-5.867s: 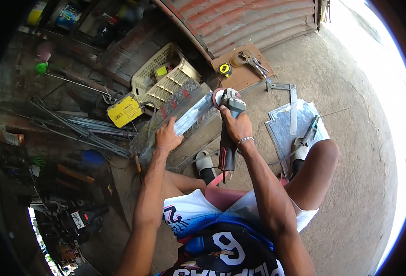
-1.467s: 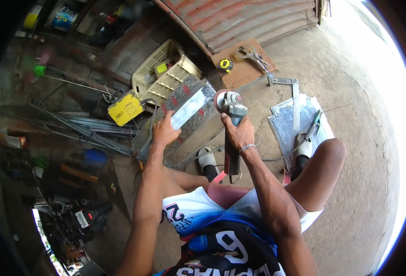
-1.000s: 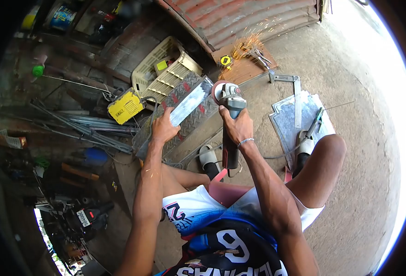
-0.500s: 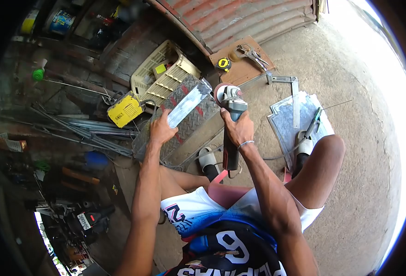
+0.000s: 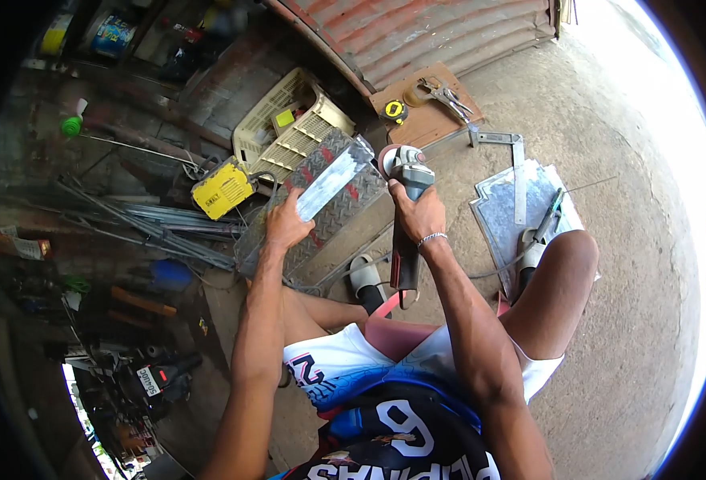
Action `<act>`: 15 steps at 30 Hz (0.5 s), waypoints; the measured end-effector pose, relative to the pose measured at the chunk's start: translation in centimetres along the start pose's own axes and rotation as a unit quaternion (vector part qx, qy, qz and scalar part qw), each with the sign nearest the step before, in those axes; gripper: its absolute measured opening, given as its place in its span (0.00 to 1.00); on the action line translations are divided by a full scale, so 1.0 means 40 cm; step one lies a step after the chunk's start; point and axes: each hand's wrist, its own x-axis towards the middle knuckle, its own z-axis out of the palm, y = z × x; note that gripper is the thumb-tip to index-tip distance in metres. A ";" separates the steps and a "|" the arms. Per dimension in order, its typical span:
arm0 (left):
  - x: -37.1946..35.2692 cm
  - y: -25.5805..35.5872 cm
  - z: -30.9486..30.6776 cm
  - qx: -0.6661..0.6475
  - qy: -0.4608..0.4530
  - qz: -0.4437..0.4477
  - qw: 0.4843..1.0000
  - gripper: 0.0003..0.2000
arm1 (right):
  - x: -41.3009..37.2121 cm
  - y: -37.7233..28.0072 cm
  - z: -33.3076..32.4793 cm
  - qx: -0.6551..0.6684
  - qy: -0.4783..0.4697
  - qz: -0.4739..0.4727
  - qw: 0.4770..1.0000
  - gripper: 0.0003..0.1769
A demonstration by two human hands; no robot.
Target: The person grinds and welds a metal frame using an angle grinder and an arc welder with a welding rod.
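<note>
My left hand is closed on the near end of a flat, shiny metal strip. The strip slants up and right over a diamond-patterned steel plate with red marks. In my right hand is an angle grinder, gripped around its body just below the head, with the handle end pointing down toward my lap. Its reddish-brown disc is close by the far end of the strip.
Behind the plate stand a cream plastic crate and a yellow machine. A wooden board carries a tape measure and locking pliers. To the right, a metal square and an electrode holder overlap a sheet.
The view has shifted slightly, moving the scene a little to the right. Both hands keep their holds, and the grinder's disc stays near the strip's far end.
</note>
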 end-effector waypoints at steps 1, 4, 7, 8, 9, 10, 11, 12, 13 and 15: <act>0.003 0.002 -0.001 0.001 -0.005 -0.005 1.000 0.32 | 0.004 0.001 -0.009 0.007 0.003 0.016 1.000 0.48; -0.003 -0.001 0.003 -0.002 0.006 0.009 1.000 0.32 | 0.013 0.000 -0.033 0.011 0.000 0.029 1.000 0.47; -0.007 -0.010 0.014 -0.003 0.011 0.014 1.000 0.32 | 0.013 -0.020 -0.049 0.002 -0.016 0.036 0.999 0.47; -0.007 -0.012 0.015 -0.003 0.012 0.014 1.000 0.32 | 0.012 -0.029 -0.054 0.002 -0.036 0.031 0.999 0.47; -0.008 -0.010 0.017 0.003 0.010 0.012 1.000 0.32 | 0.013 -0.034 -0.058 0.002 -0.056 0.026 0.998 0.47; -0.009 -0.007 0.020 0.010 0.008 0.011 1.000 0.33 | 0.014 -0.039 -0.060 0.002 -0.056 0.026 0.998 0.47; -0.010 -0.006 0.022 0.010 0.008 0.011 1.000 0.33 | 0.012 -0.044 -0.057 0.003 -0.064 0.027 0.998 0.48; -0.012 -0.006 0.023 0.007 0.011 0.013 1.000 0.33 | 0.012 -0.046 -0.053 0.003 -0.072 0.028 0.997 0.48; -0.014 -0.006 0.024 0.003 0.014 0.014 1.000 0.33 | 0.015 -0.042 -0.044 0.004 -0.074 0.029 0.997 0.48; -0.017 -0.007 0.026 0.007 0.014 0.014 1.000 0.33 | 0.018 -0.037 -0.028 -0.010 -0.030 -0.014 0.999 0.48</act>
